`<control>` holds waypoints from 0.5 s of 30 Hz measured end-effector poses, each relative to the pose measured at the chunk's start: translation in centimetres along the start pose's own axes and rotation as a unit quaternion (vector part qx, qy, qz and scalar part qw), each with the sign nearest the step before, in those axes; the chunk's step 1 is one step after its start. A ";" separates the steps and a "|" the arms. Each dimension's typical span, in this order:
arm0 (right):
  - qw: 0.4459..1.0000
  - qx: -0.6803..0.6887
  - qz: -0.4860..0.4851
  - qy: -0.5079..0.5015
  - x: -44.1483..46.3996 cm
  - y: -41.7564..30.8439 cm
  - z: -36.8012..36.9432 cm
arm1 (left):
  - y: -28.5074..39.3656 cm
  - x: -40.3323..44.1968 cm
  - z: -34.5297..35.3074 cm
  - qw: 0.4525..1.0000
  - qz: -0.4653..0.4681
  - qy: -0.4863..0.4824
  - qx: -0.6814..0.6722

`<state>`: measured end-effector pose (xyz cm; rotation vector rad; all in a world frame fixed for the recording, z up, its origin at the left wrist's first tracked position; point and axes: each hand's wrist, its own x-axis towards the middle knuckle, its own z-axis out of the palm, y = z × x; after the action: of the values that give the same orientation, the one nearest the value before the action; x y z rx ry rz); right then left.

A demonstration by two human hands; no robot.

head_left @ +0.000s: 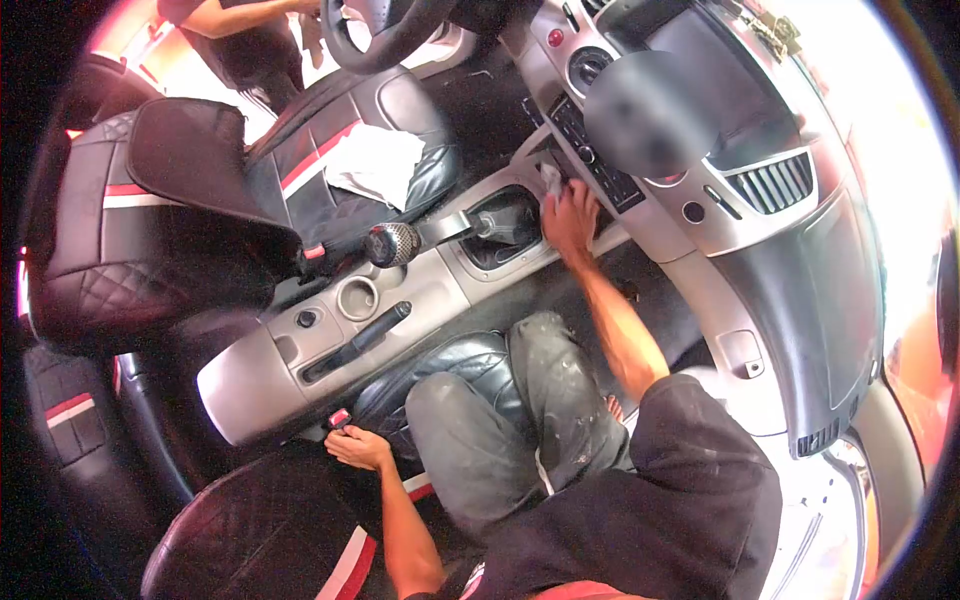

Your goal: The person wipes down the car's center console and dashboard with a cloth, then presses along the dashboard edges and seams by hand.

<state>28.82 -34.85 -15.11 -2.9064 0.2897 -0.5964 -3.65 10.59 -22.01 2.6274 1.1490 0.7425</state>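
Note:
My right hand (570, 220) reaches to the front of the grey centre console (440, 290), below the dashboard controls. Its fingers are closed on a small pale cloth (549, 178) in the recess ahead of the gear lever boot (508, 222). Back beside the seat, my left hand (358, 448) has its fingers curled together right by a red seat belt buckle (340, 418); what they hold, if anything, is hidden. The round gear knob (393, 244) and the handbrake lever (380, 325) lie between my two hands.
A white cloth (375, 165) lies on the black far seat (310, 150), near the steering wheel (385, 35). Another person (240, 45) stands outside beyond that seat. The dashboard (800, 270) runs down the right side. A cup holder (357, 297) sits in the console.

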 end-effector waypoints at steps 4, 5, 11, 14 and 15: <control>1.000 -0.006 0.019 -0.019 -3.7 1.0 -1.5 | 0.1 -0.2 -0.1 1.000 -0.014 -0.011 0.006; 1.000 -0.002 0.006 -0.016 -3.1 0.7 -1.5 | 0.1 -0.2 0.0 1.000 -0.016 -0.013 0.004; 0.996 -0.014 -0.075 -0.051 3.1 -1.6 -0.1 | 0.9 0.2 -0.4 0.999 -0.028 -0.020 0.002; 0.994 -0.020 -0.102 0.016 1.9 -1.0 0.0 | 0.5 -0.3 -0.6 1.000 -0.025 -0.014 0.002; 0.996 -0.035 -0.081 0.016 1.3 -1.0 0.0 | 0.1 -0.5 -0.3 1.000 -0.015 0.001 0.005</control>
<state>30.12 -34.18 -14.46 -3.0103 0.0814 -0.6696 -4.03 10.19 -21.90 2.6122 1.1938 0.7343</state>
